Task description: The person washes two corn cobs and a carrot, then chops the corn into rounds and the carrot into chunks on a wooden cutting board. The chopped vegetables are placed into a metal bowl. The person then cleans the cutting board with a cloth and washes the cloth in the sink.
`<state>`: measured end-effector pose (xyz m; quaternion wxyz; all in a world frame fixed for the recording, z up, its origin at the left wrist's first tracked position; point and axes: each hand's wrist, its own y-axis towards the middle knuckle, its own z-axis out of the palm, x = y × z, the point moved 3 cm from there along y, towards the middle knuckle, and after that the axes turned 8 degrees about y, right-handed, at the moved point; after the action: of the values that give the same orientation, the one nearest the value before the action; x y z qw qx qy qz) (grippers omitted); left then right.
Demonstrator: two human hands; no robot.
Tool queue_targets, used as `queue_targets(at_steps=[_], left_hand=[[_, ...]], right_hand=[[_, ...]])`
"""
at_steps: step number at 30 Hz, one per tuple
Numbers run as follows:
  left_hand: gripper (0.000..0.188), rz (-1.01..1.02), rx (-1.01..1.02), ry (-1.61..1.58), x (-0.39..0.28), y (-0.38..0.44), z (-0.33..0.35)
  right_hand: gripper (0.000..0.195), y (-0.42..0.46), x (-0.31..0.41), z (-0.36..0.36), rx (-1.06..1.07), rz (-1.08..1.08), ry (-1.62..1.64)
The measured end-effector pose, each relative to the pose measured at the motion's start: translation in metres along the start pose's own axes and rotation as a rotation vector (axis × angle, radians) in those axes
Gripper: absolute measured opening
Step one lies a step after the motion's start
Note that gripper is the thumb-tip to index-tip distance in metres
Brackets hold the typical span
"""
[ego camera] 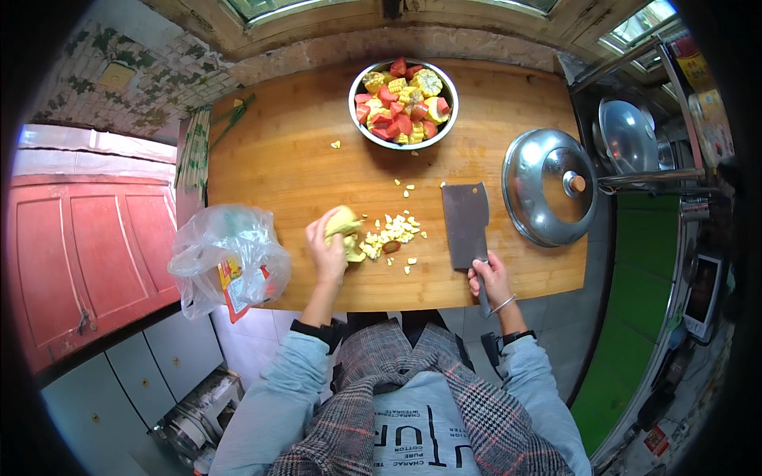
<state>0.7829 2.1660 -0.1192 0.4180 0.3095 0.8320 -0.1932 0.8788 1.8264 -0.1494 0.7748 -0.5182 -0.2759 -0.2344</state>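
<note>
My left hand point(327, 250) grips a crumpled yellow cloth point(343, 229) on the wooden tabletop point(286, 172). Right beside the cloth lies a loose pile of corn kernels point(393, 231), with a small brown-orange slice point(391, 247) among them. The handle of a broad cleaver point(466, 223) is in my right hand point(490, 276); its blade points away from me, seen broadside over the wood. Beyond the kernels stands a metal bowl point(355, 122) filled with cut corn cob pieces point(427, 82) and orange-red chunks point(400, 125), likely carrot.
A domed metal lid point(539, 193) with a knob rests at the table's right side. On the left edge sits a clear plastic bag point(202, 262) containing a printed packet point(233, 291). Stray kernels point(336, 144) dot the wood. A metal rack point(649, 178) holding pans stands at right.
</note>
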Motion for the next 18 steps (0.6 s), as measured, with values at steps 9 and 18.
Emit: queue_targets(at_steps=[9,18], left_hand=[[0.056,-0.293,-0.242,0.059,0.017,-0.055,0.062],[0.046,-0.288,-0.085,-0.311,-0.019,-0.055,0.049]], right_hand=[[0.012,0.007,-0.061,0.07,0.064,0.006,0.061],[0.012,-0.02,-0.063,0.134,0.165,0.012,0.1]])
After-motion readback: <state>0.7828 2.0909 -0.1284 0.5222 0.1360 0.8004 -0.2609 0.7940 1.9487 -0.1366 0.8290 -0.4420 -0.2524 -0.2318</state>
